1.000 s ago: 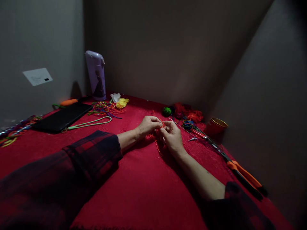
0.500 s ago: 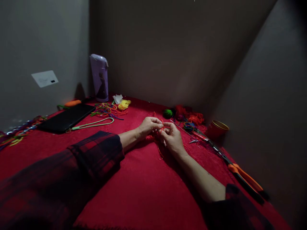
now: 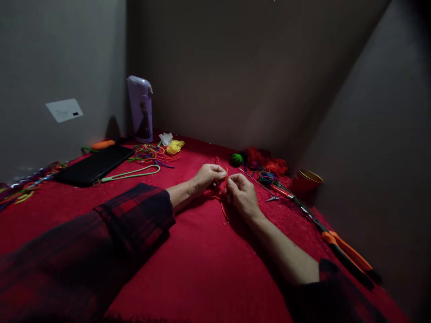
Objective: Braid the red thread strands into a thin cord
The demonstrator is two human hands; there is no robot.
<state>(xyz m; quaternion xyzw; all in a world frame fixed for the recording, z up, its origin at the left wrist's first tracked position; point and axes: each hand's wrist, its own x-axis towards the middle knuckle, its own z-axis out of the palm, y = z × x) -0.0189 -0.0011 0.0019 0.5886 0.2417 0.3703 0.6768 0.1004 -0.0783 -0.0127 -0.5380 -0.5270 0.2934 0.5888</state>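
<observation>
A thin red-orange cord [image 3: 222, 211] runs between my two hands, and its loose end trails down onto the red cloth. My left hand [image 3: 209, 176] pinches the cord between thumb and forefinger. Just to the right, my right hand [image 3: 243, 194] grips another part of it, also in a pinch. The fingertips are close together but slightly apart. Fine detail of the loops or any knot is too small and dark to make out. Behind the hands lies a green ball of thread [image 3: 236, 159].
Orange-handled scissors [image 3: 350, 258], a red cup [image 3: 306, 181] and a tangle of red thread [image 3: 276, 166] are on the right. At left lie a black phone-like slab [image 3: 96, 165], a pale green strap loop [image 3: 131, 173], yellow yarn [image 3: 175, 146] and a purple bottle [image 3: 141, 110].
My fingertips, which were touching over the cord, have drawn slightly apart. My right fingers have curled in closer around the cord.
</observation>
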